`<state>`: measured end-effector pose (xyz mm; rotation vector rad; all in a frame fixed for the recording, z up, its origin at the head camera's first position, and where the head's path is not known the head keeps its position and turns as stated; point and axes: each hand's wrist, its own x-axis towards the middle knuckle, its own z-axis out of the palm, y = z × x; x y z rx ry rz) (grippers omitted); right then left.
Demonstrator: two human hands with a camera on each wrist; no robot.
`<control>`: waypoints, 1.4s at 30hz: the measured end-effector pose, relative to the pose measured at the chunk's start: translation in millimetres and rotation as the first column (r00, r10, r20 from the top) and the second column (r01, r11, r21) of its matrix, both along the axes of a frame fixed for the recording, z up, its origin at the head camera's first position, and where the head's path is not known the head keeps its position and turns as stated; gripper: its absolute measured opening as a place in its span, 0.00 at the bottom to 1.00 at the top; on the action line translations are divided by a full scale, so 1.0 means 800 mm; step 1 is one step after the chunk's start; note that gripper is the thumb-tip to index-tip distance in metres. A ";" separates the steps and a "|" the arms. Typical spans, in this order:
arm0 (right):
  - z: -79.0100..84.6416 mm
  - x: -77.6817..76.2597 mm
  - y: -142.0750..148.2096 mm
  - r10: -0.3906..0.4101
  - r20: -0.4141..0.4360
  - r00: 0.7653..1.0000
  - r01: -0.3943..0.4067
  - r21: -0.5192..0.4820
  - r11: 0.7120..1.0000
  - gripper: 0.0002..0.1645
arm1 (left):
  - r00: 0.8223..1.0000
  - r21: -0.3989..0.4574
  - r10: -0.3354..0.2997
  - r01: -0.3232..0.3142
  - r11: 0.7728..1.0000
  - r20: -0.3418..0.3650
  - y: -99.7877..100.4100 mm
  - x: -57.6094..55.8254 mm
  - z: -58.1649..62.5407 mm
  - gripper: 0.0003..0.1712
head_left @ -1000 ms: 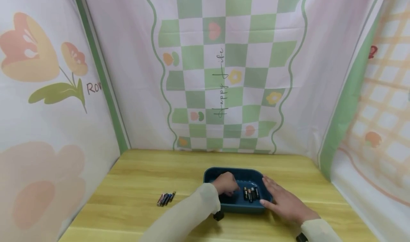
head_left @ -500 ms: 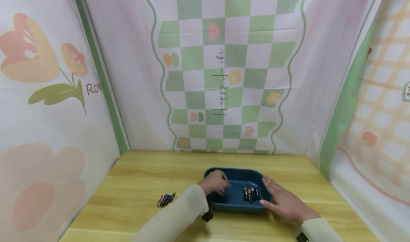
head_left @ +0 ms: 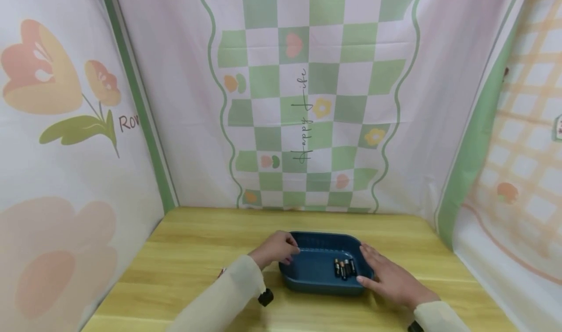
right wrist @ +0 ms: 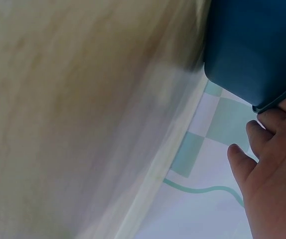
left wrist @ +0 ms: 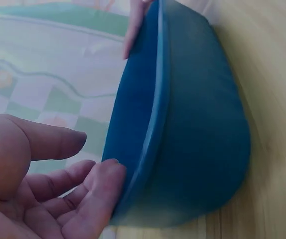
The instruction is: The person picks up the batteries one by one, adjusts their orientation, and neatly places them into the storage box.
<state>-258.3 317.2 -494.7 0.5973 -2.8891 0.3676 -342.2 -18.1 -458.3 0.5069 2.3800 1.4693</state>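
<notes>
Left hand (head_left: 275, 248): relaxed, empty, tray's (head_left: 313, 259) nine o'clock
Right hand (head_left: 392, 277): extended, touching three o'clock
Batteries (head_left: 343, 270): inside, four o'clock
Small item (head_left: 221, 272): mostly behind sleeve (head_left: 226, 293)

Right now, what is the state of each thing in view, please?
Blue container: upright, open at the top.
Batteries: grouped inside, near the right end.
Left hand: at the container's left rim, holding nothing visible.
Right hand: against the container's right end.
Small item: mostly hidden behind the left sleeve.

A curtained booth, judging by printed hangings (head_left: 303, 97) around a wood-grain table (head_left: 206, 237).
</notes>
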 end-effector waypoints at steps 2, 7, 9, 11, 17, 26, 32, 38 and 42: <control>0.000 0.001 0.000 -0.002 -0.008 1.000 0.002 0.001 1.000 0.48 | 1.000 0.023 0.004 -0.004 1.000 0.011 -0.009 0.000 0.002 0.04; 0.000 0.002 0.002 -0.005 -0.012 1.000 0.005 -0.001 1.000 0.48 | 0.999 0.067 0.020 -0.023 0.997 0.049 -0.028 -0.002 0.002 0.03; -0.001 0.003 0.002 -0.007 -0.011 1.000 0.007 -0.003 1.000 0.48 | 0.998 0.087 0.020 -0.025 0.996 0.054 -0.035 -0.002 -0.001 0.04; -0.001 0.003 0.003 -0.010 -0.007 1.000 0.010 -0.007 1.000 0.48 | 0.998 0.100 0.021 -0.026 0.995 0.057 -0.043 -0.003 -0.005 0.04; -0.001 0.002 0.004 -0.008 -0.010 1.000 0.008 -0.009 1.000 0.47 | 0.997 0.100 0.035 -0.042 0.994 0.069 -0.066 -0.001 -0.011 0.06; 0.000 0.000 0.002 0.001 0.023 1.000 0.000 -0.030 1.000 0.48 | 0.994 0.081 0.060 -0.067 0.994 0.092 -0.105 -0.002 -0.011 0.14; -0.003 -0.004 0.003 -0.005 -0.014 1.000 0.004 -0.018 1.000 0.49 | 0.994 0.065 0.075 -0.081 0.995 0.081 -0.135 -0.005 -0.015 0.13; -0.005 -0.004 0.003 -0.007 -0.001 1.000 0.007 -0.017 1.000 0.49 | 0.987 0.048 0.128 -0.133 0.990 0.096 -0.164 -0.001 -0.020 0.13; -0.006 -0.003 0.002 -0.003 0.002 1.000 0.003 -0.032 0.999 0.49 | 0.987 0.053 0.133 -0.138 0.989 0.091 -0.182 0.003 -0.024 0.13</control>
